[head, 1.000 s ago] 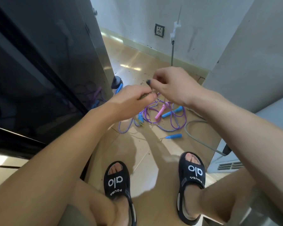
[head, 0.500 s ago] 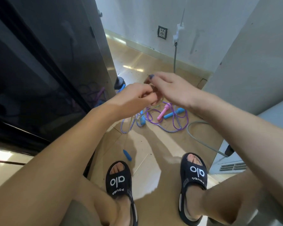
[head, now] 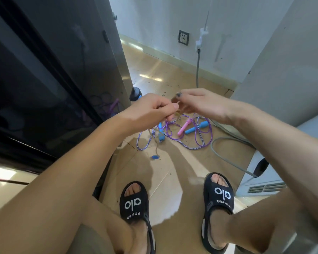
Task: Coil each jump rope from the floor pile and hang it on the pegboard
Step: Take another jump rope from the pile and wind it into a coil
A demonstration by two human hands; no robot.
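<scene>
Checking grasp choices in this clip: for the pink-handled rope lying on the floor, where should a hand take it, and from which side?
Judging from its pose, take the pink handle round its middle, coming from above. It is the one rigid, straight part, lying flat and slanted on the floor, with purple rope looped around it and a blue handle close beside. A pinch across its width should clear both.

A home interior: tiled floor (head: 173, 74), wall socket (head: 184, 37), dark glossy appliance (head: 44, 70).
</scene>
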